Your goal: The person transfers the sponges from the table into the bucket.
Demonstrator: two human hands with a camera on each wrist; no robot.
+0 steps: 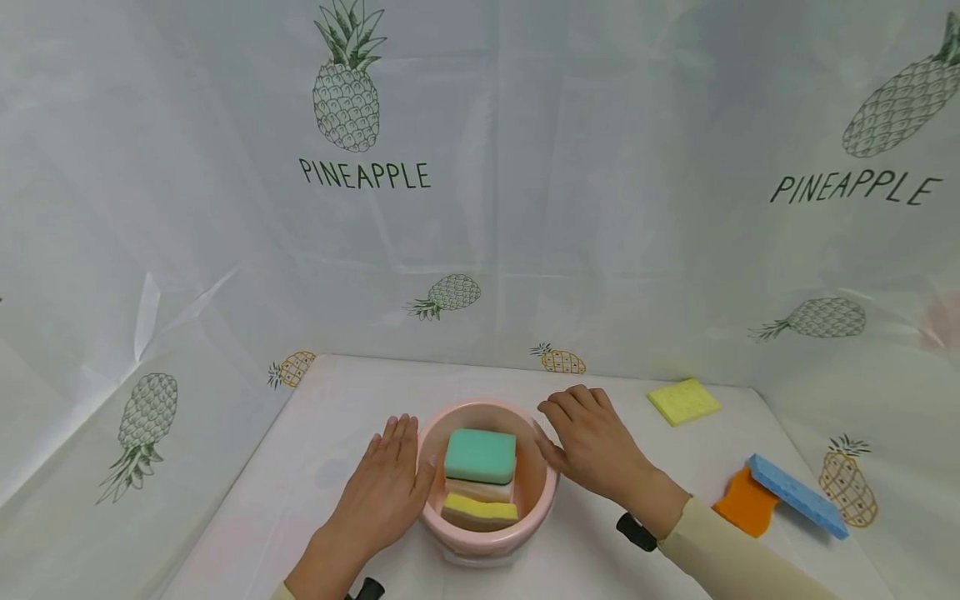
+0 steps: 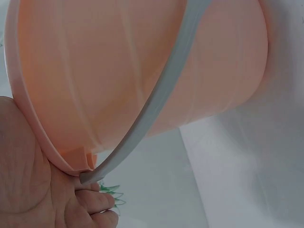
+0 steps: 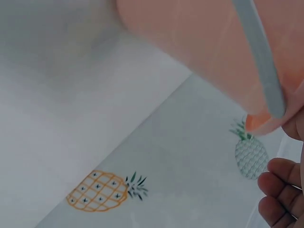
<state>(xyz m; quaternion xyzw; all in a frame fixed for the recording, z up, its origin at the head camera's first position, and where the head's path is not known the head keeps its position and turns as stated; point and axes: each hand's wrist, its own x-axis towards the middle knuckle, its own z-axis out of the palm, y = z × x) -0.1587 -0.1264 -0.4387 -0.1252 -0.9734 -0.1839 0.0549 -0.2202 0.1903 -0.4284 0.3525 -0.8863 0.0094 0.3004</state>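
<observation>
Pink bucket (image 1: 542,492), teal sponge (image 1: 481,455), perhaps grey handle (image 2: 156,102).

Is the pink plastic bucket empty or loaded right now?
Loaded: the pink plastic bucket stands upright holding stacked sponges, a teal sponge on top.

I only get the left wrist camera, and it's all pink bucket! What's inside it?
Observer: Stacked sponges sit in the pink bucket, with a green sponge on top.
Operator: Where's the other hand?
Observer: The right hand is at the bucket's right rim, opposite the left hand.
Operator: Any sponges outside?
Observer: Yes, on the table's right side: a flat yellow sponge, and a blue sponge lying partly over an orange sponge.
</observation>
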